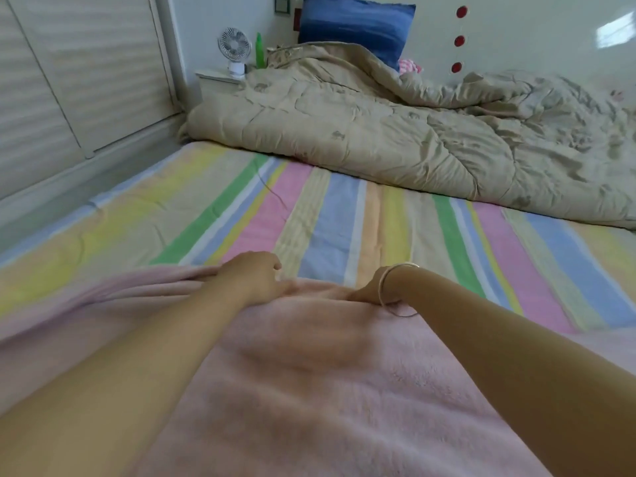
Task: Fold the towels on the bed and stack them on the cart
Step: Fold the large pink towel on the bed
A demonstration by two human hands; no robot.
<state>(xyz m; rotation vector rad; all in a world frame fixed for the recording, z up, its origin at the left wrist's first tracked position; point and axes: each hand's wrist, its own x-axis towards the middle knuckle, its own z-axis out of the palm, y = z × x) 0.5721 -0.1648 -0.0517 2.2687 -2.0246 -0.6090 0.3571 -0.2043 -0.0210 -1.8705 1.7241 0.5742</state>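
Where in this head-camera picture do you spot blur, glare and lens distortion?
Head view: motion blur softens the left hand, the right hand and the pink towel around them; a bright glare patch sits on the far wall; wide-angle distortion tilts the wardrobe doors.

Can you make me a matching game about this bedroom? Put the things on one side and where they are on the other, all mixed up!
Things
1. fluffy pink towel
2. small white desk fan
3. dark blue pillow
4. crumpled tan quilt

Places
A. propped up at the head of the bed, behind the quilt
B. standing on the white bedside table
C. closest to the camera, touched by the left hand and the right hand
D. heaped across the far part of the pastel striped sheet

Pairs: 1-C, 2-B, 3-A, 4-D
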